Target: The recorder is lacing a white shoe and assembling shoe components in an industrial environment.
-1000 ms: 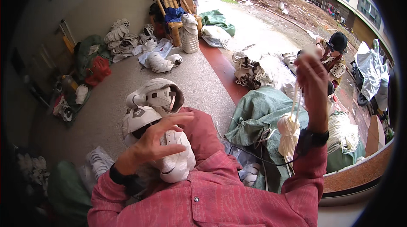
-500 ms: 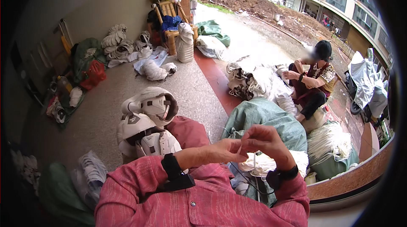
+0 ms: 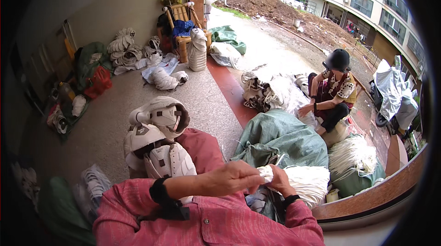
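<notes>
My right hand point(image 3: 281, 182) is closed on the near end of a bundle of white shoelaces point(image 3: 307, 184), low in front of me on the right. Beside it, my left hand point(image 3: 236, 178) reaches across with its fingers pressed together, the tips close to the bundle's end. Whatever lies between those fingertips is too small to make out. Unfinished white shoe uppers lie by my knee to the left: one upper point(image 3: 167, 116) at the back, another upper point(image 3: 142, 138) below it, and a nearer perforated upper point(image 3: 171, 159).
A large green sack point(image 3: 285, 138) lies beyond the laces. A co-worker point(image 3: 334, 90) crouches beside heaped white uppers point(image 3: 275, 91). More laces point(image 3: 353, 156) top a sack at right, near the curved brown ledge point(image 3: 372, 202). A bamboo chair point(image 3: 183, 14) stands by the wall.
My hands have moved lower; my right hand has gone from pinching near the left fingertips to gripping the lace bundle. The co-worker's hands have lowered.
</notes>
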{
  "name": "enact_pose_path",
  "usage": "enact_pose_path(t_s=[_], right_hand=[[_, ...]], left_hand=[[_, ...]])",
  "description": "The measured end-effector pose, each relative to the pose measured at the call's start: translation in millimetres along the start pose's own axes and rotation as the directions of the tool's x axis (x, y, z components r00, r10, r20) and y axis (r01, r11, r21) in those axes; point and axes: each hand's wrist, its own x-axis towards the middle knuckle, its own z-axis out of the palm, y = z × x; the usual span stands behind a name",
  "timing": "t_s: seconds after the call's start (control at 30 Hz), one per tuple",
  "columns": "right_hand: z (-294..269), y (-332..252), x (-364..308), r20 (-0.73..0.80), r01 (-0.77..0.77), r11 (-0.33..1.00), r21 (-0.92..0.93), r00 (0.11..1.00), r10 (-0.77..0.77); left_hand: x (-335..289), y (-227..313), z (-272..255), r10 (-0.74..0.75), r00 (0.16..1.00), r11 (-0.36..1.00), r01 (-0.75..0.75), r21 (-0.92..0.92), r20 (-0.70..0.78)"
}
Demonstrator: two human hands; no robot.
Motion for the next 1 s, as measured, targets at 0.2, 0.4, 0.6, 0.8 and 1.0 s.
enact_pose_path(t_s=[0.2,0.4,0.6,0.8,1.0], right_hand=[[-61,56,4,-0.699,0.015,1.000,0.025,0.715,0.007],[-122,113,25,-0.800,-0.070,0.997,-0.015,0.599,0.030],[-99,145,21,-0.665,-0.371,0.929,-0.012,0.696,0.269],[-61,56,82,-0.393,-0.002,0.988,0.156,0.917,0.063],[-114,-244,102,-0.018,0.195,0.242,0.950,0.812,-0.583]], left_hand=[[-83,63,-74,0.047,0.787,0.897,-0.304,-0.320,-0.616],[-283,120,-136,0.310,0.454,0.851,-0.524,0.031,-0.835],[-328,125,-112,-0.225,0.031,0.938,0.278,-0.208,-0.974],[-255,75,-95,-0.530,0.335,0.665,0.734,-0.137,-0.779],[-140,57,-61,-0.646,0.655,0.753,0.629,-0.190,-0.391]])
